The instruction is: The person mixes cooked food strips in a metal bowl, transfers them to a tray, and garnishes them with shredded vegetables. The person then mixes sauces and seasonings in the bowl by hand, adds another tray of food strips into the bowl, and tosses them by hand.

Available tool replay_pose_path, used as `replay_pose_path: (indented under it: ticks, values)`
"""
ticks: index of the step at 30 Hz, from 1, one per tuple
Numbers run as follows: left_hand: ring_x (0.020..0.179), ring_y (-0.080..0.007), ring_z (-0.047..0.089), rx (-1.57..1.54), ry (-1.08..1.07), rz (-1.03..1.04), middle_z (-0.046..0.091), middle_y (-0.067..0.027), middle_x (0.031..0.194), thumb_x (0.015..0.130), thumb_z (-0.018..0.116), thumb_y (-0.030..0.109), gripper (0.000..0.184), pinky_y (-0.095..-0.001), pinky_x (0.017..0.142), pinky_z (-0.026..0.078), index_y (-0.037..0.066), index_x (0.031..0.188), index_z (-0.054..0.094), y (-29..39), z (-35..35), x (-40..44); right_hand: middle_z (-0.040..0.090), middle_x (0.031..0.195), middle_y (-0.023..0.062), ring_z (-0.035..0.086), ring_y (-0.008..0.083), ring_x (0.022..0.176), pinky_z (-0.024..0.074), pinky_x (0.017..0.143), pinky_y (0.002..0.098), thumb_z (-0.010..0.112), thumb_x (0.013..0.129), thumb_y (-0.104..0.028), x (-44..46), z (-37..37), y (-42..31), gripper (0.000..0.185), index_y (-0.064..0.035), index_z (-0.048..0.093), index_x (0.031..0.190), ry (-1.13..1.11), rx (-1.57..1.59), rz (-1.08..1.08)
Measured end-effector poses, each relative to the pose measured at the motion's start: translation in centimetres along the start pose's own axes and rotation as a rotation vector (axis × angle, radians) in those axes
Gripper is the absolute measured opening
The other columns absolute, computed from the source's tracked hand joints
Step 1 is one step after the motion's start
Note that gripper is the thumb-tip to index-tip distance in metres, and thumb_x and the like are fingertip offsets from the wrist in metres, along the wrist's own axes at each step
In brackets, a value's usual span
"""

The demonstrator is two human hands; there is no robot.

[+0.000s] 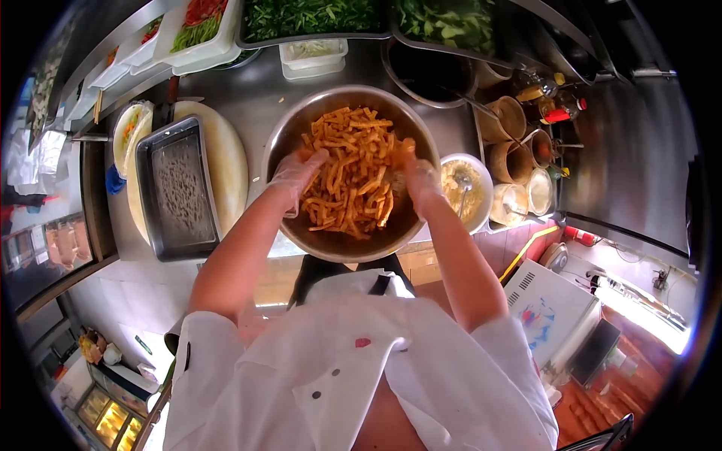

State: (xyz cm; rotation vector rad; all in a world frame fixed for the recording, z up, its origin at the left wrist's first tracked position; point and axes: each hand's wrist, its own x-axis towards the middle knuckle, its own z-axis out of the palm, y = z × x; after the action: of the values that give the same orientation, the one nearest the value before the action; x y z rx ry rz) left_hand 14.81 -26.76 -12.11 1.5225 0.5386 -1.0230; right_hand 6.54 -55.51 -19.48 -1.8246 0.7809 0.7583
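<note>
A wide steel mixing bowl (353, 252) stands before me at the counter's front edge, with a heap of orange-brown strips of food (350, 173) in it that look like seasoned fries. Both of my hands wear thin clear plastic gloves and reach inside the bowl. My left hand (298, 177) curves around the heap's left side, thumb on the strips, other fingers mostly hidden. On the opposite side my right hand (419, 177) presses against the strips, its fingertips stained orange. Close by on the right is a white bowl (485, 192) of pale crumbly food with a spoon in it.
An oily black tray (180, 180) lies on a round cutting board (233, 158) at left. Trays of chopped greens (312, 19) line the back, beside a dark pot (429, 75). Seasoning tubs (511, 165) and bottles (560, 113) crowd the right.
</note>
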Motion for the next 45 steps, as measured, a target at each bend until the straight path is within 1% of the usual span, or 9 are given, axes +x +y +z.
replay_pose_path:
  ticks: [5, 8, 16, 23, 29, 33, 37, 40, 45]
  values:
    - [0.144, -0.0381, 0.042, 0.031, 0.264, 0.05, 0.04, -0.0185, 0.161, 0.086, 0.078, 0.057, 0.1, -0.0568, 0.111, 0.041, 0.011, 0.161, 0.03, 1.1, 3.3, 4.9, 0.042, 0.16, 0.0186, 0.051, 0.0341, 0.136, 0.0447, 0.11, 0.0456, 0.037, 0.101, -0.067, 2.3, 3.4, -4.3, 0.09, -0.0026, 0.026, 0.162, 0.097, 0.041, 0.064]
    - [0.147, -0.04, 0.037, 0.057, 0.083, 0.085, 0.034, -0.0197, 0.164, 0.085, 0.075, 0.065, 0.107, -0.0582, 0.116, 0.035, 0.008, 0.162, 0.028, 1.7, 4.6, 6.2, 0.045, 0.158, 0.0151, 0.051, 0.0304, 0.137, 0.0447, 0.11, 0.0398, 0.036, 0.105, -0.065, -1.5, 4.1, -8.1, 0.083, -0.006, 0.028, 0.162, -0.03, 0.732, 0.105]
    - [0.152, -0.0408, 0.029, 0.209, -0.058, 0.057, 0.032, -0.015, 0.166, 0.087, 0.072, 0.065, 0.088, -0.0665, 0.113, 0.032, 0.03, 0.16, 0.034, 2.1, -1.3, 6.7, 0.049, 0.153, 0.0184, 0.053, 0.0299, 0.137, 0.0448, 0.111, 0.038, 0.073, 0.084, 0.009, 4.0, -0.6, 0.4, 0.107, -0.0145, 0.009, 0.166, 0.015, -0.499, -0.142]
    - [0.145, -0.0381, 0.042, 0.618, -0.112, 0.213, 0.044, -0.0174, 0.159, 0.088, 0.071, 0.064, 0.093, -0.0476, 0.113, 0.043, 0.016, 0.16, 0.036, 3.5, 4.4, 10.9, 0.039, 0.162, 0.0139, 0.045, 0.0291, 0.144, 0.0398, 0.117, 0.041, 0.063, 0.097, -0.019, 4.6, 3.0, -5.8, 0.087, -0.0163, 0.011, 0.166, 0.031, 0.232, 0.003]
    - [0.151, -0.0401, 0.032, 0.619, -0.442, 0.137, 0.032, -0.0175, 0.166, 0.082, 0.069, 0.075, 0.1, -0.0758, 0.111, 0.029, 0.021, 0.161, 0.036, 7.5, 0.4, 3.6, 0.032, 0.164, 0.0264, 0.044, 0.0359, 0.145, 0.0471, 0.107, 0.0455, 0.059, 0.098, -0.025, 0.7, -1.2, -5.4, 0.08, -0.0075, 0.019, 0.164, -0.08, -1.495, -0.302]
    - [0.151, -0.0402, 0.033, 0.386, -0.009, 0.072, 0.034, -0.0175, 0.165, 0.084, 0.071, 0.069, 0.098, -0.0671, 0.112, 0.035, 0.018, 0.16, 0.037, 4.7, 1.6, 6.5, 0.032, 0.166, 0.0188, 0.039, 0.031, 0.148, 0.0444, 0.107, 0.0428, 0.042, 0.099, -0.056, 6.9, 0.1, -1.3, 0.079, -0.004, 0.037, 0.158, 0.065, -0.74, -0.225]
    - [0.149, -0.0366, 0.037, 0.615, -0.269, 0.272, 0.026, -0.0178, 0.168, 0.091, 0.064, 0.067, 0.094, -0.0511, 0.116, 0.04, 0.014, 0.162, 0.032, 3.3, 3.9, 13.0, 0.044, 0.159, 0.0186, 0.048, 0.0311, 0.142, 0.0428, 0.114, 0.0401, 0.068, 0.096, -0.018, 5.0, 2.3, -8.0, 0.089, -0.0112, 0.014, 0.166, 0.083, -0.093, 0.086]
    - [0.155, -0.0344, 0.027, 0.722, -0.261, 0.164, 0.022, -0.014, 0.17, 0.089, 0.058, 0.076, 0.098, -0.0518, 0.121, 0.033, 0.017, 0.163, 0.031, 6.6, 5.1, 8.1, 0.05, 0.152, 0.0205, 0.054, 0.0308, 0.136, 0.0486, 0.109, 0.0382, 0.074, 0.074, 0.02, 2.6, 2.3, -8.9, 0.119, -0.0117, 0.004, 0.166, 0.037, -0.683, -0.141]
    - [0.153, -0.0364, 0.03, 0.912, -0.306, 0.279, 0.023, -0.0158, 0.17, 0.089, 0.056, 0.076, 0.096, -0.052, 0.122, 0.033, 0.021, 0.164, 0.029, 5.7, -0.3, 4.9, 0.053, 0.146, 0.0248, 0.058, 0.0337, 0.13, 0.0468, 0.11, 0.0436, 0.064, 0.094, -0.011, -4.1, -0.1, -8.3, 0.079, -0.0091, 0.023, 0.161, 0.038, -0.815, -0.301]
